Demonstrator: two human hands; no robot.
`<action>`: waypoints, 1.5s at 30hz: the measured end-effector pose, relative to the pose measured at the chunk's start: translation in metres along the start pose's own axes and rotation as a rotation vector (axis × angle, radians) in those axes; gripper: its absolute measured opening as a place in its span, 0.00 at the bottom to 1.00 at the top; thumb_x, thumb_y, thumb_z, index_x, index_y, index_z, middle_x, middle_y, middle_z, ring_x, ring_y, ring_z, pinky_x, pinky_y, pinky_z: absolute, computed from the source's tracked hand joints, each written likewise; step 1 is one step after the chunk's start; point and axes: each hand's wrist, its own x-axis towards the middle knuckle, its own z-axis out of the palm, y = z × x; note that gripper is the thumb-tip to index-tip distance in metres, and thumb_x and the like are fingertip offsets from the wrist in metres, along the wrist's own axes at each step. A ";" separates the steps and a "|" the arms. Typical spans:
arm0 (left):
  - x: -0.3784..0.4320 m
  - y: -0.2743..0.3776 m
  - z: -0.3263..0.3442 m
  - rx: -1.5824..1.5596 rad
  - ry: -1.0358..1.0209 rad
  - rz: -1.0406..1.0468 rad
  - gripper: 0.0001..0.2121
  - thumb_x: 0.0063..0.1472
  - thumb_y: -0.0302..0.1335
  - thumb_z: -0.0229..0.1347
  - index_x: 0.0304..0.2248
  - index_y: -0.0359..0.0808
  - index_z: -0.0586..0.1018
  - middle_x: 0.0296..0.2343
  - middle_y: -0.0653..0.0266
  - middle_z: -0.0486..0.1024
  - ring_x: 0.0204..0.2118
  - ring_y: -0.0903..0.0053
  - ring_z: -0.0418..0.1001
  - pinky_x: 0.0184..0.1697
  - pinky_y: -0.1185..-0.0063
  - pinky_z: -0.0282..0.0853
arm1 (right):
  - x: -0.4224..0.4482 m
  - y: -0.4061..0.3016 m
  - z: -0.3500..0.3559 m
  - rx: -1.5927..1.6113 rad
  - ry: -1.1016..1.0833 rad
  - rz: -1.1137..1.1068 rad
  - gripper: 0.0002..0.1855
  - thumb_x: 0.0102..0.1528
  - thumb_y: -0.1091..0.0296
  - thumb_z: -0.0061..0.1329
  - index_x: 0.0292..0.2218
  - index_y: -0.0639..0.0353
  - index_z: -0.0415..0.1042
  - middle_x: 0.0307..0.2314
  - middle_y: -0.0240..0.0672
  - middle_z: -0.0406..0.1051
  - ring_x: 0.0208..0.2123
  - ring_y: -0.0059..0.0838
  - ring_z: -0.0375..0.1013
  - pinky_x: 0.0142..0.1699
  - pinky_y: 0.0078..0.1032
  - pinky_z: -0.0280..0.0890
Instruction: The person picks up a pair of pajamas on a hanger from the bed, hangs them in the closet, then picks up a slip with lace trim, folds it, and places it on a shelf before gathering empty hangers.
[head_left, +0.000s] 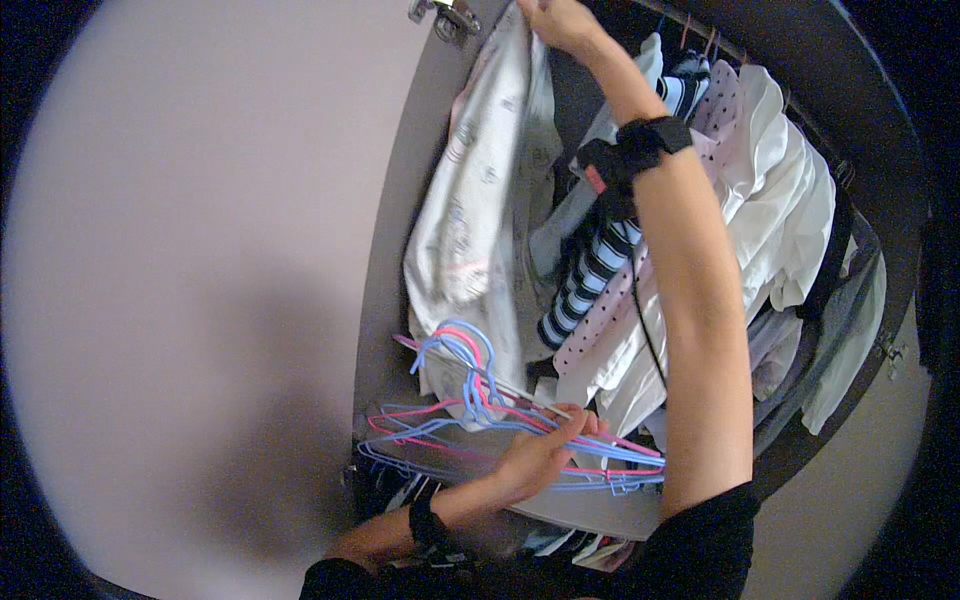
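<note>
My left hand (536, 456) is closed around a bundle of blue and pink wire clothes hangers (472, 416). Their hooks point up, and a thin straight rod (525, 395) runs across them into the same hand. High up at the picture's top edge, my right hand (562, 26) grips the upper end of a white printed garment (480, 180), partly cut off by the frame. This garment hangs down at the left side of the wardrobe, its lower part behind the hanger hooks. What my right fingertips hold besides the cloth is not visible.
To the right, white shirts (780, 195), a striped garment (592, 277) and a pink dotted garment (720, 97) hang from a wardrobe rail (806, 124). A shelf (600, 514) lies below, with more clothes (585, 544) under it. A pale flat surface (202, 187) fills the left.
</note>
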 end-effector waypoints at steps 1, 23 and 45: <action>-0.002 0.012 -0.010 -0.023 0.076 0.066 0.09 0.58 0.32 0.49 0.33 0.34 0.68 0.30 0.63 0.68 0.41 0.73 0.66 0.49 0.74 0.58 | -0.009 -0.048 -0.004 0.215 0.186 -0.317 0.25 0.54 0.52 0.35 0.30 0.70 0.70 0.29 0.57 0.68 0.33 0.50 0.69 0.37 0.38 0.64; -0.006 0.018 -0.028 -0.139 0.065 -0.094 0.09 0.58 0.30 0.49 0.32 0.32 0.69 0.31 0.61 0.69 0.42 0.73 0.66 0.50 0.75 0.57 | -0.007 -0.014 0.019 -0.038 0.024 0.020 0.14 0.48 0.67 0.39 0.27 0.69 0.71 0.29 0.52 0.70 0.36 0.48 0.68 0.39 0.36 0.64; -0.001 0.006 -0.039 -0.172 -0.038 -0.120 0.08 0.58 0.29 0.49 0.34 0.32 0.70 0.32 0.60 0.71 0.38 0.75 0.67 0.45 0.75 0.60 | -0.112 0.075 -0.113 -0.771 0.091 0.152 0.14 0.45 0.67 0.42 0.32 0.67 0.71 0.32 0.53 0.70 0.34 0.52 0.70 0.42 0.39 0.64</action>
